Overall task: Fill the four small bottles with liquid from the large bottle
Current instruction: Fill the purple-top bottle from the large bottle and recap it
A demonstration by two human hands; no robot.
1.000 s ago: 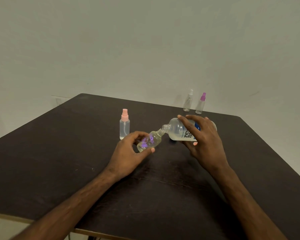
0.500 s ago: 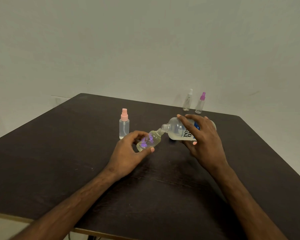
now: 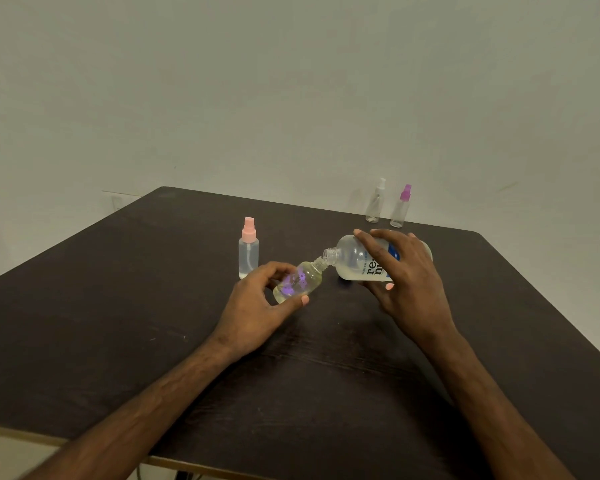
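Note:
My right hand (image 3: 409,282) grips the large clear bottle (image 3: 355,261) with a white and blue label, tipped almost flat with its open neck pointing left. That neck meets the open mouth of a small clear bottle (image 3: 300,280) with purple flower marks, held tilted in my left hand (image 3: 257,306) above the table. Pale liquid lies in the small bottle. A small spray bottle with a pink cap (image 3: 248,249) stands upright just behind my left hand. At the table's far edge stand two more small spray bottles, one with a white cap (image 3: 376,201) and one with a purple cap (image 3: 401,206).
The dark brown table (image 3: 125,306) fills the lower view, with its front edge near me and a plain pale wall behind. A small dark cap-like object (image 3: 347,283) lies on the table under the large bottle, mostly hidden.
Both hands hold nearly the same pose. The two bottles stay mouth to mouth, with hardly any shift.

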